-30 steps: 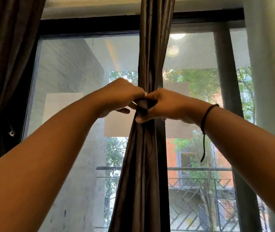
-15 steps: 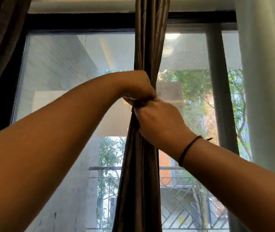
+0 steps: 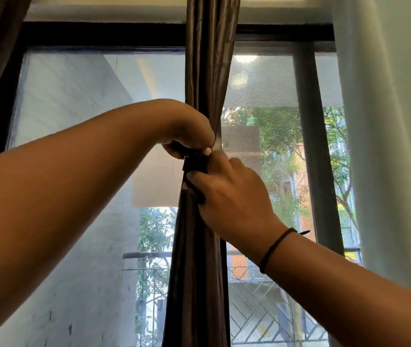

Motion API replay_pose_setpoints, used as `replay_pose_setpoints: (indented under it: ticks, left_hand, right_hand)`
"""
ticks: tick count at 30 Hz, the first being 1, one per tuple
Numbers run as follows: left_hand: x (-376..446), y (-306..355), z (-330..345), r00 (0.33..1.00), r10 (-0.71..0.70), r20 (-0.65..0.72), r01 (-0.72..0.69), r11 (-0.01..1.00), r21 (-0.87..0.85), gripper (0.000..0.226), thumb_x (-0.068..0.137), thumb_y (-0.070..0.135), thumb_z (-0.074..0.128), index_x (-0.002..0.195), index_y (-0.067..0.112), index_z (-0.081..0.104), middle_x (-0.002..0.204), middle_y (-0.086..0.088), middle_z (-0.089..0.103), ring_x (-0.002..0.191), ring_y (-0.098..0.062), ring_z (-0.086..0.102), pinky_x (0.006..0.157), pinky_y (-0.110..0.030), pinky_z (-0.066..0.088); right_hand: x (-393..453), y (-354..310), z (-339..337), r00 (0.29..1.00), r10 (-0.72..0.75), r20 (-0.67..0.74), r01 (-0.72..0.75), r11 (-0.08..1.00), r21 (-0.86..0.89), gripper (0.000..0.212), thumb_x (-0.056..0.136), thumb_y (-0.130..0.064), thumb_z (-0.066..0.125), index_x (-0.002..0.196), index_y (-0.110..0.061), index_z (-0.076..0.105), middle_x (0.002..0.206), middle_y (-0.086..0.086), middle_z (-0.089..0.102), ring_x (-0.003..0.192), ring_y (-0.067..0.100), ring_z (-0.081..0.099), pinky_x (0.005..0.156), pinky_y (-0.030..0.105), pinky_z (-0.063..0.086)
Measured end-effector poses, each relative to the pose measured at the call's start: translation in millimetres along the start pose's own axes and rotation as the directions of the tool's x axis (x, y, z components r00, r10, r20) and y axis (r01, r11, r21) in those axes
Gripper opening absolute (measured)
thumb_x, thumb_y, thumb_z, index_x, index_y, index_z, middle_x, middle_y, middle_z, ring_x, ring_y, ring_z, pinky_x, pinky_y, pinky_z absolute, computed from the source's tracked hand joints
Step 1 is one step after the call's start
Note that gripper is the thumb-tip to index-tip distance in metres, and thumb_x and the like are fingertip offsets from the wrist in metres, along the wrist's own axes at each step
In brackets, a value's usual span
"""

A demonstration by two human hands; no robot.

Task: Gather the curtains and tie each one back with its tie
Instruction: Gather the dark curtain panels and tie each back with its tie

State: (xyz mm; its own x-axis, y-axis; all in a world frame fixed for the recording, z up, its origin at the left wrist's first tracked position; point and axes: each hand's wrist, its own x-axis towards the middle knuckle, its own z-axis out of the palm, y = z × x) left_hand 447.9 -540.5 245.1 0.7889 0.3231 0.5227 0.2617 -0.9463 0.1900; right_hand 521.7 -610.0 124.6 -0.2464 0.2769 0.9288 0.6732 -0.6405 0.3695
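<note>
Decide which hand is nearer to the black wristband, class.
Right. The wristband circles the right wrist, directly below the right hand, which holds the brown curtain at its tie. The left hand grips the bunch above, farther away.

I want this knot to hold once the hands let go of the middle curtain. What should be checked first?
1. Middle curtain bunched narrow at the tie: ok.
2. Tie wrapped round the bundle: ok.
3. Left hand grips at the top of the tie: ok.
4. Right hand holds the bundle below it: ok.
5. Knot finished and snug: cannot tell, fingers cover it.
6. Loose tie ends tucked: cannot tell.
</note>
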Motion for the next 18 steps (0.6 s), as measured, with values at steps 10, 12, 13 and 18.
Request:
replay_pose_setpoints:
  ticks: [10, 12, 13, 18]
  left_hand:
    - [-12, -37, 24, 0.996, 0.09, -0.015, -0.081, 0.796, -0.599, 0.021, 0.095, 0.025, 0.045, 0.078, 0.015, 0.047, 0.061, 0.0, 0.033, 0.051, -0.011, 0.026, 0.048, -0.024, 0.021]
    - [-15, -45, 27, 0.99, 0.139, -0.03, -0.128, 0.773, -0.622, 0.029, 0.095, 0.029, 0.045, 0.071, 0.014, 0.05, 0.058, 0.0, 0.03, 0.049, -0.012, 0.022, 0.049, -0.026, 0.016]
    - [-17, -47, 27, 0.985, 0.169, -0.037, -0.156, 0.779, -0.608, 0.034, 0.095, 0.031, 0.045, 0.069, 0.014, 0.058, 0.057, 0.0, 0.028, 0.048, -0.012, 0.021, 0.05, -0.027, 0.015]
    - [-29, -47, 29, 0.921, 0.339, -0.19, -0.388, 0.774, -0.501, 0.045, 0.101, 0.035, 0.038, 0.074, 0.018, 0.07, 0.047, 0.007, 0.037, 0.04, -0.006, 0.029, 0.043, -0.019, 0.022]
  right_hand:
    - [4, 18, -14, 0.998, -0.024, 0.056, 0.008, 0.964, 0.266, 0.016, 0.082, -0.033, 0.062, 0.093, -0.026, 0.071, 0.08, -0.003, 0.065, 0.066, 0.023, 0.061, 0.051, 0.024, 0.035]
    - [15, 31, -22, 0.988, 0.134, 0.07, -0.151, 0.858, 0.492, 0.018, 0.086, -0.032, 0.058, 0.097, -0.027, 0.072, 0.08, -0.006, 0.068, 0.067, 0.012, 0.06, 0.056, 0.024, 0.042]
    - [20, 37, -24, 0.975, 0.214, 0.061, -0.208, 0.779, 0.591, 0.014, 0.086, -0.028, 0.062, 0.095, -0.027, 0.073, 0.077, -0.008, 0.069, 0.063, 0.005, 0.059, 0.058, 0.023, 0.045]
    - [55, 55, -37, 0.908, 0.366, 0.201, -0.349, 0.399, 0.848, 0.011, 0.078, -0.007, 0.073, 0.082, -0.017, 0.071, 0.067, 0.002, 0.069, 0.046, 0.01, 0.06, 0.051, 0.027, 0.055]
